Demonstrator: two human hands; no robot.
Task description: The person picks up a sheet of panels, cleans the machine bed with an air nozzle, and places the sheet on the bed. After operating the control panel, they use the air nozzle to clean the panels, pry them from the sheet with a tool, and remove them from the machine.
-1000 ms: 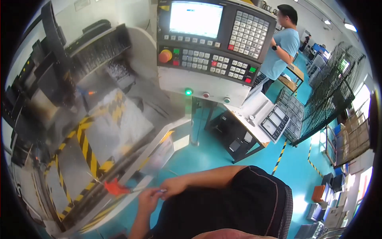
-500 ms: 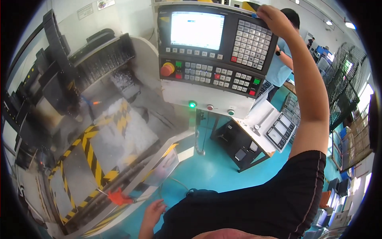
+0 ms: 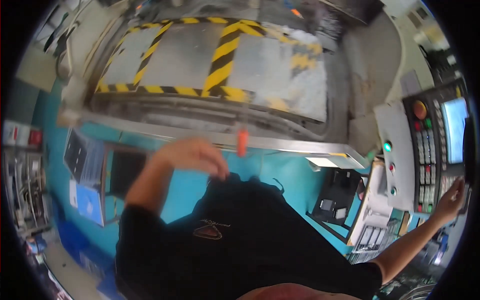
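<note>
My left hand [image 3: 196, 156] hangs in front of the machine's front sill, slightly blurred, its fingers loosely bent and apart with nothing seen in them. Just beyond its fingertips, an orange-red tool [image 3: 242, 143] sits at the metal sill [image 3: 190, 138]; blur hides its exact kind. At the far right, my right hand [image 3: 451, 201] is at the keypad side of the control panel [image 3: 426, 150]. Its fingers are bunched and small in view, so whether they grip or press anything cannot be made out. The panel's screen [image 3: 454, 131] is lit.
Yellow-black striped tape marks the machine bed [image 3: 187, 57], and whitish residue [image 3: 305, 80] covers its right part. A green lamp [image 3: 387, 146] glows beside the panel. A black case [image 3: 336, 197] stands below right; a blue-topped cart [image 3: 90, 202] is at left.
The view has swung left toward the machine bed, so the panel now lies at the right rim. My left hand has risen toward the orange-red tool. My right hand remains by the panel.
</note>
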